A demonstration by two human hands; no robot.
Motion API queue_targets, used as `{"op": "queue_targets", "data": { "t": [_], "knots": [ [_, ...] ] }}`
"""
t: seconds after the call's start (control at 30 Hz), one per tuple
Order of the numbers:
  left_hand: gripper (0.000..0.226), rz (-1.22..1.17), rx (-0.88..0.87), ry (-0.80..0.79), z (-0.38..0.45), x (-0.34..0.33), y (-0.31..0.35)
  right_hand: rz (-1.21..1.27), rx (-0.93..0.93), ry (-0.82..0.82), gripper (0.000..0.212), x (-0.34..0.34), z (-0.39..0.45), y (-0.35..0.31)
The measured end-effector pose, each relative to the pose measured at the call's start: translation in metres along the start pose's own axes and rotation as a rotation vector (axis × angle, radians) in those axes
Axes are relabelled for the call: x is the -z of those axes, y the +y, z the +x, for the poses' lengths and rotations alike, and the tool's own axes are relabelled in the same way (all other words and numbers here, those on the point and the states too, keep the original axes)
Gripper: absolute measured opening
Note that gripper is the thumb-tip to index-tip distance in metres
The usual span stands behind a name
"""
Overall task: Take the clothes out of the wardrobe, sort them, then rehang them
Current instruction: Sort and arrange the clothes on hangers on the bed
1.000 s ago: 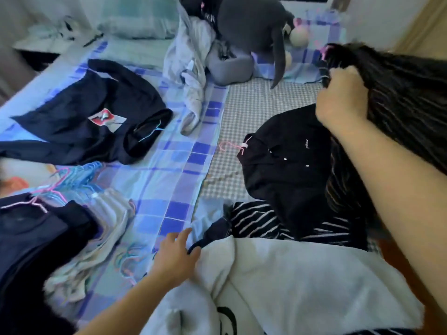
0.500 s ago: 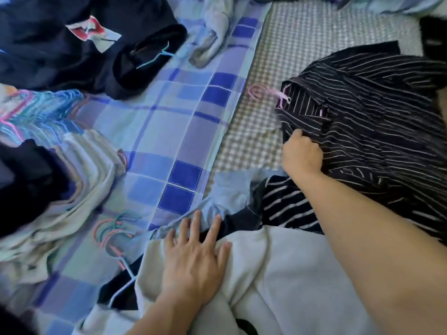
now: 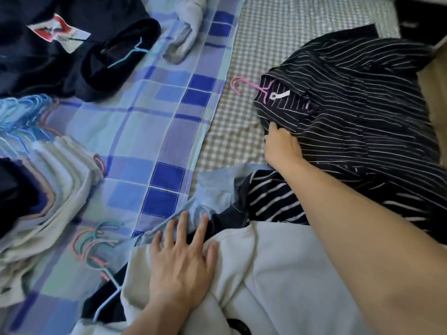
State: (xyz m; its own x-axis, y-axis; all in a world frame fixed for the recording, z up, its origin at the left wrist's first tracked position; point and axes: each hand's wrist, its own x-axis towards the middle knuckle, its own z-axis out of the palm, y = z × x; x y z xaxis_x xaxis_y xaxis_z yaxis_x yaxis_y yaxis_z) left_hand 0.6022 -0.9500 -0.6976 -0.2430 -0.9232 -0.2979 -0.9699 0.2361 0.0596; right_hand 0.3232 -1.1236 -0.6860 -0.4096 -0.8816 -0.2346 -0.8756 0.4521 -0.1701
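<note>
Striped black shirt (image 3: 350, 105) now laid down | right hand (image 3: 281, 147) still clenching its edge | left hand (image 3: 181, 262) flat, released

Matt woven striped shirt (image 3: 358, 97); soft white sweatshirt (image 3: 278, 274); plastic-coated hanger (image 3: 244, 84).

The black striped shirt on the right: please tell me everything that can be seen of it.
The black striped shirt is dark, thin-looking fabric with fine pale stripes. It lies crumpled on the checked sheet, on a pink hanger whose hook sticks out left of the collar. A white label shows inside the collar. The right hand grips its left edge, fingers curled into the cloth. Its lower part overlaps a dark garment with broader white stripes.
</note>
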Motion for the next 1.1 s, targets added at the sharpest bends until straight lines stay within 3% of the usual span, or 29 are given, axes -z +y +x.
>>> {"op": "queue_targets", "data": {
  "t": [0.1, 0.23, 0.37, 0.43, 0.5, 0.53, 0.63, 0.73, 0.8, 0.87, 0.93, 1.03, 1.1],
  "knots": [
    [0.063, 0.004, 0.018, -0.002, 0.001, 0.004, 0.000, 0.126, 0.033, 0.005, 0.063, 0.011, -0.016, -0.007],
    [0.066, -0.021, 0.013, -0.114, 0.004, 0.020, 0.007, 0.333, 0.184, 0.296, 0.047, 0.009, -0.119, -0.004],
    [0.063, -0.177, -0.017, -0.243, 0.007, 0.038, 0.001, 0.572, 0.152, 0.228, 0.035, -0.021, -0.292, -0.002],
    [0.053, -0.475, -0.032, -0.348, 0.002, 0.068, -0.011, 0.627, 0.047, 0.141, 0.031, -0.031, -0.381, -0.003],
    [0.038, -0.909, 0.016, -0.263, -0.025, 0.101, -0.038, 0.615, -0.094, -0.006, 0.035, -0.043, -0.461, -0.004],
    [0.033, -0.984, 0.050, -0.142, -0.047, 0.114, -0.055, 0.585, -0.147, -0.066, 0.041, -0.049, -0.495, -0.004],
    [0.028, -0.885, 0.133, 0.107, -0.134, 0.112, -0.122, 0.485, -0.257, -0.224, 0.053, -0.057, -0.569, -0.011],
    [0.034, -0.915, 0.426, 0.006, -0.216, 0.069, -0.184, 0.460, -0.320, -0.304, 0.051, -0.041, -0.594, -0.035],
    [0.033, -0.940, 0.550, -0.192, -0.257, 0.054, -0.200, 0.518, -0.358, -0.242, 0.041, -0.024, -0.588, -0.062],
    [0.020, -0.992, 0.529, -0.368, -0.284, 0.048, -0.203, 0.553, -0.370, -0.205, 0.025, -0.006, -0.573, -0.096],
    [0.013, -0.953, 0.439, -0.401, -0.288, 0.045, -0.209, 0.585, -0.346, -0.220, 0.019, 0.007, -0.558, -0.135],
    [0.011, -0.893, 0.382, -0.438, -0.272, 0.056, -0.221, 0.631, -0.327, -0.349, 0.020, 0.008, -0.550, -0.199],
    [0.012, -0.868, 0.300, -0.461, -0.272, 0.071, -0.227, 0.598, -0.323, -0.471, 0.031, 0.003, -0.553, -0.232]
  ]
}}
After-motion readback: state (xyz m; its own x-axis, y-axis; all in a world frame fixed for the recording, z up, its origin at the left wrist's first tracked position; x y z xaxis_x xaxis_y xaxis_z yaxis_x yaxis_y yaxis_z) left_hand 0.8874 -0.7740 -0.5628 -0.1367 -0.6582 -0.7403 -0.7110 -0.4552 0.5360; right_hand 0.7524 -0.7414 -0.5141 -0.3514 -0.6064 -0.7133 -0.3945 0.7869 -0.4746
